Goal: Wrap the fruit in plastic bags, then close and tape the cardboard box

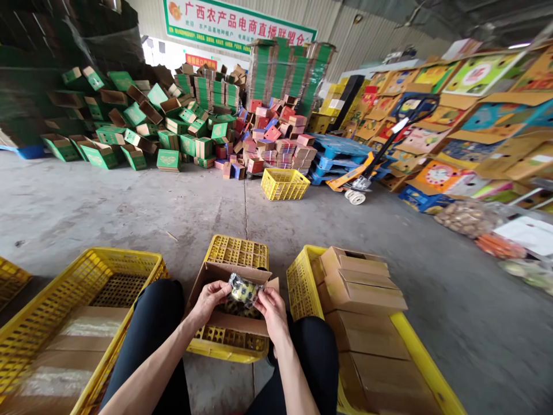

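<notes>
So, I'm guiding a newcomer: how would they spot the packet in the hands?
Find the yellow crate between the person's knees, with an open cardboard box on it. Over the box, the left hand and right hand grip the packet by its ends. Shiny wrapping, yellow and dark, sets it apart from plain cardboard.

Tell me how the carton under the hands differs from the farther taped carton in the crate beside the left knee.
The open carton has its flaps apart; the taped carton is shut, with clear tape across its top. The open carton's inside partly shows below the packet; the taped carton's inside is hidden. The open carton sits on a yellow crate; the taped carton lies inside the left-hand crate. Both are brown cardboard.
</notes>
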A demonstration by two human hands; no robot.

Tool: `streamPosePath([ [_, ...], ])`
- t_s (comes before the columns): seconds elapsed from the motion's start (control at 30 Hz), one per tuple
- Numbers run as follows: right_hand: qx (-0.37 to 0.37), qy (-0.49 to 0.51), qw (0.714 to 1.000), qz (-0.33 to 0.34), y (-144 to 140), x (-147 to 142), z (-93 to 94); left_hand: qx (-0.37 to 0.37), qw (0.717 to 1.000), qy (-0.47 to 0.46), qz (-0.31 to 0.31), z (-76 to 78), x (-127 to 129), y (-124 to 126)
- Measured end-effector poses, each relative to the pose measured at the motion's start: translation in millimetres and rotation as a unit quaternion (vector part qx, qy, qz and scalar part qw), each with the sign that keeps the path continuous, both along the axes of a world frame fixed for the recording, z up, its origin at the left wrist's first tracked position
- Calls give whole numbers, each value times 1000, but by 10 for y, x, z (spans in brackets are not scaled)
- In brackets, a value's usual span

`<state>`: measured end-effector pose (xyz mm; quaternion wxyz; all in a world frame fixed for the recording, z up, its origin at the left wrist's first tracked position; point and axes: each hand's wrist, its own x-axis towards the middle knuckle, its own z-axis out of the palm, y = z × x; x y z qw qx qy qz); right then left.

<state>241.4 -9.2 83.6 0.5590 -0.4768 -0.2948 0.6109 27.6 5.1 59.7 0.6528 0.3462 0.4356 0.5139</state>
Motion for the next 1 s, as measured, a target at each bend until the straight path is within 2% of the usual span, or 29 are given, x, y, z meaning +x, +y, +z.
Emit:
streamPosePath([
  [0.27, 5, -64, 998, -25, 5, 22, -32, -16, 999, -29, -4, -10, 21, -6],
  [0.4, -2, -48, 998, -31, 0, 6, -15, -53, 998, -37, -26, -58, 38, -22],
  [0.57, 13, -30, 999, -15, -12, -5, 29, -121, 988, -53, -74, -111, 56, -14],
  [0.8, 44, -58, 997, 28, -13, 24, 24, -145, 976, -151, -65, -62, 17, 45],
  [0.9, 61, -89, 994, 32, -1, 22, -18, -114, 985, -125, -32, -60, 28, 35],
  [1.0, 48, -49, 997, 43, 1, 9, -51, -61, 991, -117, -1, -64, 44, 16],
])
